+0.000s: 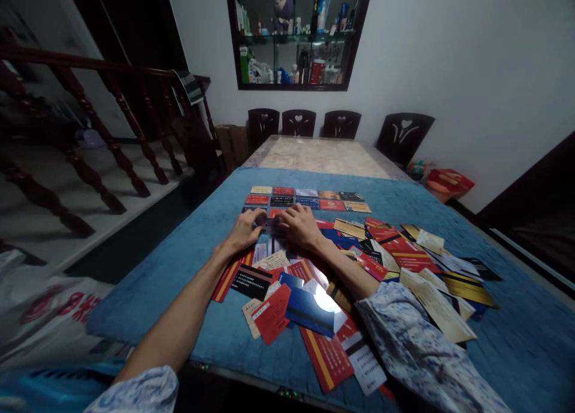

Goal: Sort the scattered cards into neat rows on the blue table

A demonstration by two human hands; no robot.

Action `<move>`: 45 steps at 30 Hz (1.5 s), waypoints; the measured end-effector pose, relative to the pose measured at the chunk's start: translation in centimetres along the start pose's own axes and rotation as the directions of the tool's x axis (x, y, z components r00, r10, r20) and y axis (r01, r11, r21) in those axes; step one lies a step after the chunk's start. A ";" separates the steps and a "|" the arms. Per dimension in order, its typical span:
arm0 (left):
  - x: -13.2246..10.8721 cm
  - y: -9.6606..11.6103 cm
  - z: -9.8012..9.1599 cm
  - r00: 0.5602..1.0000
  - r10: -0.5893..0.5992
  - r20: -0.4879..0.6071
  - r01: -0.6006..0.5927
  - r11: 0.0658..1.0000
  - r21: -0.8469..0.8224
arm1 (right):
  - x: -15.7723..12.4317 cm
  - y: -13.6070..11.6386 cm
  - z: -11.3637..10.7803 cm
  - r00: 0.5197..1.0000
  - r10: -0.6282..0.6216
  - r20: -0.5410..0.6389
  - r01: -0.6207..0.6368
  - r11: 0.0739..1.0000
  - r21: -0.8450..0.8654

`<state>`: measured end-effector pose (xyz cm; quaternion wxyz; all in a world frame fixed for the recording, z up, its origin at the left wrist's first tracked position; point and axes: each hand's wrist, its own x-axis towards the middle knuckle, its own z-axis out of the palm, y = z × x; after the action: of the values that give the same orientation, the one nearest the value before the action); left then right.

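Observation:
Between my two hands is a greyish card, held low over the blue cloth. My left hand pinches its left end, fingers bent. At its right end my right hand closes on it too, fingers curled. Just beyond the hands lie neat rows of cards, among them a red card, a black card and an orange-yellow card. A third row starts nearest me, partly hidden by my fingers. Under my forearms spreads a loose heap with a blue card and a black-striped card.
More loose cards pile up at the right, including a long cream card. A blue cloth covers the near table; its far part has a pale top. Dark chairs stand behind, a railing at left.

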<state>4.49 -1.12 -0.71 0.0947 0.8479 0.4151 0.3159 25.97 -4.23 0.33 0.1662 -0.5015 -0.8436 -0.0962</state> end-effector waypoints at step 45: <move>3.3 4.6 -1.5 0.950 -0.153 0.273 0.043 0.928 0.371 | 0.9 2.0 -5.3 0.948 0.087 0.306 -0.048 0.990 -0.133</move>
<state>7.99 -1.69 3.93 0.0150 0.8665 0.4893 0.0981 28.32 -4.23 5.61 0.0032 -0.5483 -0.8339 -0.0626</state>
